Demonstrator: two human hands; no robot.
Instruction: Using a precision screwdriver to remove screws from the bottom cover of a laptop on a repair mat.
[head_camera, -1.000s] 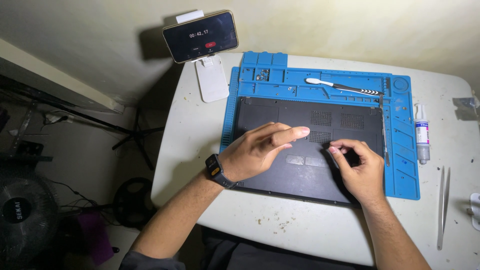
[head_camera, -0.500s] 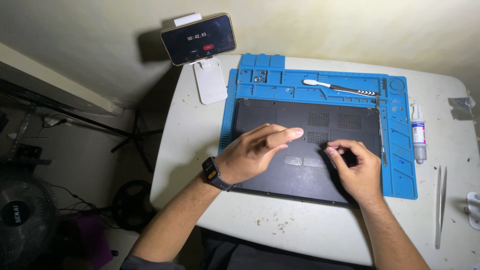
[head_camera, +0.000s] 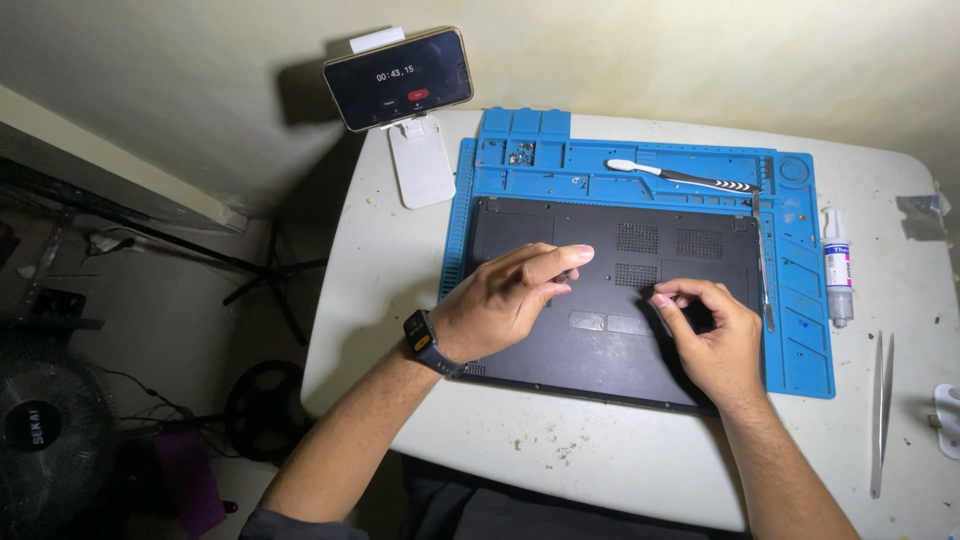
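Black laptop base (head_camera: 610, 290) on the blue mat (head_camera: 800, 340): left hand (head_camera: 500, 300) rests flat on it unmoved; right hand (head_camera: 705, 335), fingers pinched together, has edged slightly.

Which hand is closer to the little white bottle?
The right hand. It rests on the dark laptop base, a short way left of the bottle. The left hand is much farther left, across the laptop.
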